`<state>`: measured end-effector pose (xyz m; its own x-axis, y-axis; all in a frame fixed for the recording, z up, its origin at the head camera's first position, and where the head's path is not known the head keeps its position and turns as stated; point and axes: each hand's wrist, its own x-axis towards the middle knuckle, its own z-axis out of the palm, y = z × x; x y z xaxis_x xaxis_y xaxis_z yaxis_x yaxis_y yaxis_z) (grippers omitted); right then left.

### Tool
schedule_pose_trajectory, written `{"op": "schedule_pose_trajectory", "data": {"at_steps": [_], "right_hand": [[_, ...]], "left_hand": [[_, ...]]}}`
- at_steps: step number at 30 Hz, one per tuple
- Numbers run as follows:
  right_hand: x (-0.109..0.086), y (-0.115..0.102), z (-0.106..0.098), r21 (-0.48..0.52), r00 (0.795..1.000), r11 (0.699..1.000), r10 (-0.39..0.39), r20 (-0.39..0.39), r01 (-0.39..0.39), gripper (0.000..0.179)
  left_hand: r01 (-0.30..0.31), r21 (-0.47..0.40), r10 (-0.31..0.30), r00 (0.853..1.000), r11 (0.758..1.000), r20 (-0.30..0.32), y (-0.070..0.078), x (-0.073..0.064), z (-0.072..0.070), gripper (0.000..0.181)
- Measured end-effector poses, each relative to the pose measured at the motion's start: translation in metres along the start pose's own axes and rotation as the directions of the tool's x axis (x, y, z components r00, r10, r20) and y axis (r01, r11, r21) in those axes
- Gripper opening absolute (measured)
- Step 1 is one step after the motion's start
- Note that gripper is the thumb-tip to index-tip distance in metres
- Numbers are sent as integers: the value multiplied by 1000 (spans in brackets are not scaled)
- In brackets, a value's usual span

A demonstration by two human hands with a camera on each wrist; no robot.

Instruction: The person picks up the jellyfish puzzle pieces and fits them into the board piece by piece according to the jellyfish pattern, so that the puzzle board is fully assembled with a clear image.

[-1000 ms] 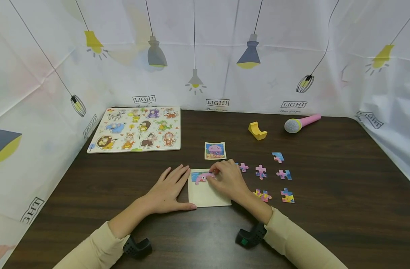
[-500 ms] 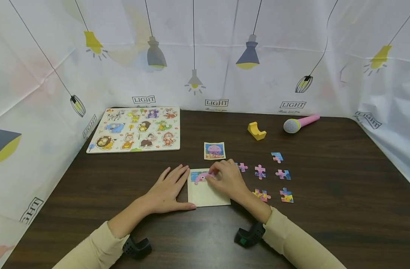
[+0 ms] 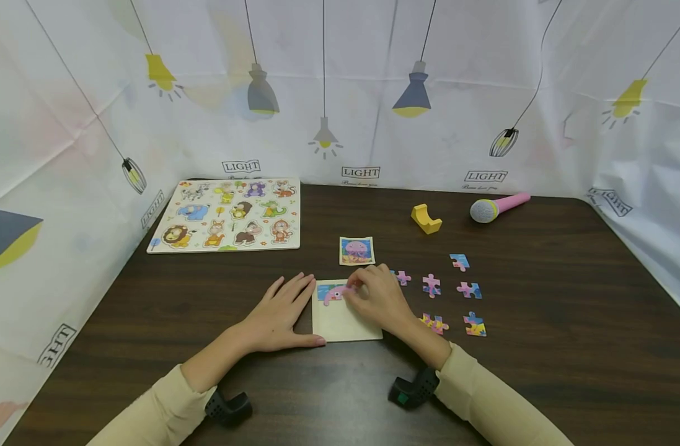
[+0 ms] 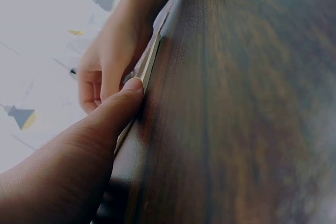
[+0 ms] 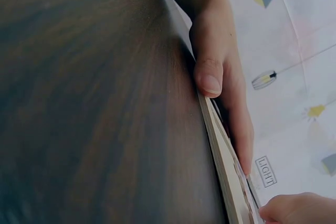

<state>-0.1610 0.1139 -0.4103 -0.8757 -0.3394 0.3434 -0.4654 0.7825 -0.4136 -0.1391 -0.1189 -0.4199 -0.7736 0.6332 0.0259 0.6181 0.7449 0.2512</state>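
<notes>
In the head view a pale square puzzle board (image 3: 345, 328) lies on the table, with a blue-and-pink piece (image 3: 328, 292) in its upper left part. My left hand (image 3: 278, 316) lies flat along the board's left side, fingers straight, thumb at the near corner; that thumb (image 5: 210, 80) shows on the edge in the right wrist view. Thumb and forefinger of my right hand (image 3: 380, 300) pinch a pink puzzle piece (image 3: 348, 290) at the board's upper right, mostly hidden by the fingers. Behind the board lies a jellyfish picture card (image 3: 356, 250).
Several loose puzzle pieces (image 3: 432, 285) lie right of the board. A yellow curved block (image 3: 426, 219) and a pink toy microphone (image 3: 498, 207) sit at the back right. An animal peg board (image 3: 228, 217) is at the back left, before the printed cloth (image 3: 206, 118).
Both hands stay in nearly the same place, the right fingers still at the piece. The whole head view has shifted slightly.
</notes>
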Motion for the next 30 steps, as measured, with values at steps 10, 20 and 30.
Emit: {"op": "schedule_pose_trajectory", "data": {"at_steps": [10,20,30], "right_hand": [[-1,7,-19,32,1000,999,-14,-8,14,11],[-4,23,-37,30,1000,999,11,12,-11,18],[-8,55,-59,4,997,997,76,4,-76,30]], "left_hand": [[0,-3,0,1000,1000,3,1,3,1,108],[-6,-10,6,1000,1000,-24,-1,2,4,107],[-15,-6,15,999,1000,-42,-1,0,4,106]]}}
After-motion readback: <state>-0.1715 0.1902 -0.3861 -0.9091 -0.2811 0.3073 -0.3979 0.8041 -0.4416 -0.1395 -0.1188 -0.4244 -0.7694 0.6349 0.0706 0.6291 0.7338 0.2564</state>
